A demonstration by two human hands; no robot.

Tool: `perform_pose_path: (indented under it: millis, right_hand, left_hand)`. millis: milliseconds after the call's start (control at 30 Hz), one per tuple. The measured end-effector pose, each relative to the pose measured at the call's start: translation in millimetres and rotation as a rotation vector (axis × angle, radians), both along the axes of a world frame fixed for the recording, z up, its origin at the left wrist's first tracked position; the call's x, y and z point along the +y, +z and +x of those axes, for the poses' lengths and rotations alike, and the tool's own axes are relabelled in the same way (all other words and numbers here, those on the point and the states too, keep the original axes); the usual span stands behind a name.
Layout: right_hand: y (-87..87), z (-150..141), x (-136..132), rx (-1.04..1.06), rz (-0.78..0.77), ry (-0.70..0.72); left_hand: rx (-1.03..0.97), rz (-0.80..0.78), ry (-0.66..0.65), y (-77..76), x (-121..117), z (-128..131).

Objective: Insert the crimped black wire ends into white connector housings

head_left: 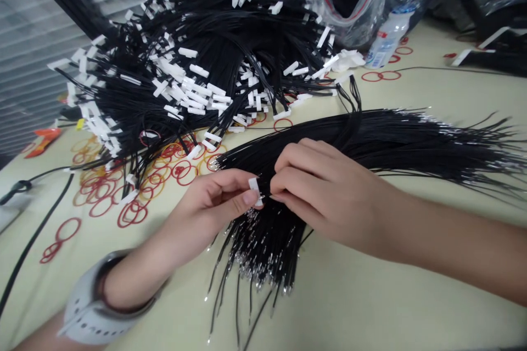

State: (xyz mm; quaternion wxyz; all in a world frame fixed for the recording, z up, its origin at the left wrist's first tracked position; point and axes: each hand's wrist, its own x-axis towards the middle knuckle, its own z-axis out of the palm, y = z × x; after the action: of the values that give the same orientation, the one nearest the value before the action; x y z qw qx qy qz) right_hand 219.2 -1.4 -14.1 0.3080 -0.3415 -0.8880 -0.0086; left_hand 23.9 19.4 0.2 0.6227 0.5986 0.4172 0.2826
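Between thumb and forefinger, my left hand (214, 197) pinches a small white connector housing (256, 192). My right hand (313, 184) is closed just to the right of it, fingertips pinched together close to the housing. What those fingertips hold is too small and hidden to make out, though a wire end seems to be there. Under both hands spreads a bundle of loose black wires (267, 252) with silvery metal terminals at their ends. A second long bundle of black wires (403, 142) lies behind my right hand and stretches to the right.
A big heap of black cables (247, 27) with white connectors fills the back. Red and yellow rubber bands (135, 211) lie scattered at left. A small bottle (389, 38), a clear plastic bag (349, 22) and an orange clip-like object (43, 141) are also on the table (370, 307).
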Motion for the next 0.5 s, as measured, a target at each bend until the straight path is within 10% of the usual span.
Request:
perform_pose_path:
  millis: [500]
  right_hand:
    - [-0.3, -4.9, -8.9, -0.06, 0.121, -0.086]
  left_hand:
    - [0.039, 0.058, -0.075, 0.2, -1.6, -2.8]
